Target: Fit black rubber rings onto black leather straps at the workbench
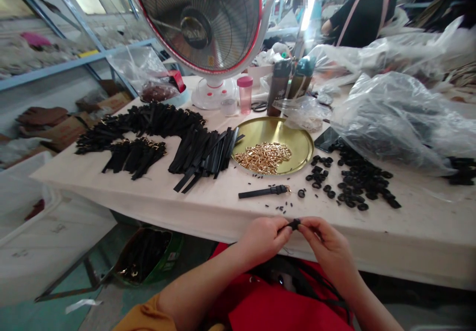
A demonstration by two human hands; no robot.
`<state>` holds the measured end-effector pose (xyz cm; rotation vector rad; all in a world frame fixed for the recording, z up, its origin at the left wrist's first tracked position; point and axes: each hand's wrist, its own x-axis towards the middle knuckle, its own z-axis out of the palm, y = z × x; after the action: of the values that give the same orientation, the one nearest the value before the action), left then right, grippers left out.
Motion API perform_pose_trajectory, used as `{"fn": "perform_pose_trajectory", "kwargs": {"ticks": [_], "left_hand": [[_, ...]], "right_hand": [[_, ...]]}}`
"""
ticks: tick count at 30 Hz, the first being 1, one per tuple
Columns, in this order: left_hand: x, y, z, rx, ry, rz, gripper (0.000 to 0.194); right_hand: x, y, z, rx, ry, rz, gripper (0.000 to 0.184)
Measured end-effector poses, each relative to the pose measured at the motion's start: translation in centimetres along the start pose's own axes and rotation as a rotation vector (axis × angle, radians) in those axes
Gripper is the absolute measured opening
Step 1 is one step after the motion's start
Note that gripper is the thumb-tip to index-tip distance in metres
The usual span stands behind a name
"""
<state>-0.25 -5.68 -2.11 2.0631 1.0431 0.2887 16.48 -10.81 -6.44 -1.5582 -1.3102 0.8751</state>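
While the left hand and the right hand meet just above the near edge of the desk, their fingers are closed from both sides on a small black piece, gripping it between them (most of it is hidden, so its exact form is hard to tell). The work in hand is this close pinching of the piece, held clear of the desk.

Just ahead, at the centre of the frame, lies a single black strap with a gold-coloured fitting at one end, and tiny black bits are scattered near it. To the right sits a heap of black rings, running up toward a smartphone and a large clear plastic bag. Beyond the strap, a brass tray holds a pile of gold-coloured metal fittings. Left of the tray, bundles of black straps spread across the desk toward the left of the frame.

Farther back stand a pink-lidded cup, two drink bottles and an electric fan. A co-worker stands at the upper right, and a green bag of black straps sits below the desk at lower left.
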Motion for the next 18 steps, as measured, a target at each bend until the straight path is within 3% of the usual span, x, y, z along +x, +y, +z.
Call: {"fn": "perform_pose_trajectory", "kwargs": {"ticks": [3,6,9,14,18], "left_hand": [[0.3,-0.1,-0.4,0.181,-0.021,0.053,0.03],[0.7,0.0,-0.9,0.188,-0.095,0.108,0.031],[0.9,0.2,-1.1,0.139,-0.102,0.114,0.03],[1.2,-0.1,-0.5,0.141,-0.013,0.057,0.033],[1.1,-0.6,-1.4,-0.028,-0.165,0.015,0.024]], "right_hand": [[0.1,0.2,-0.3,0.002,-0.008,-0.015,0.024],[0.5,-0.3,-0.5,0.197,-0.074,0.17,0.033],[1.0,-0.9,-0.3,0.254,-0.131,0.29,0.04],[1.6,-1.0,0.3,0.259,-0.086,0.225,0.037],[2.0,-0.5,-0.3,0.243,-0.087,0.239,0.038]]}}
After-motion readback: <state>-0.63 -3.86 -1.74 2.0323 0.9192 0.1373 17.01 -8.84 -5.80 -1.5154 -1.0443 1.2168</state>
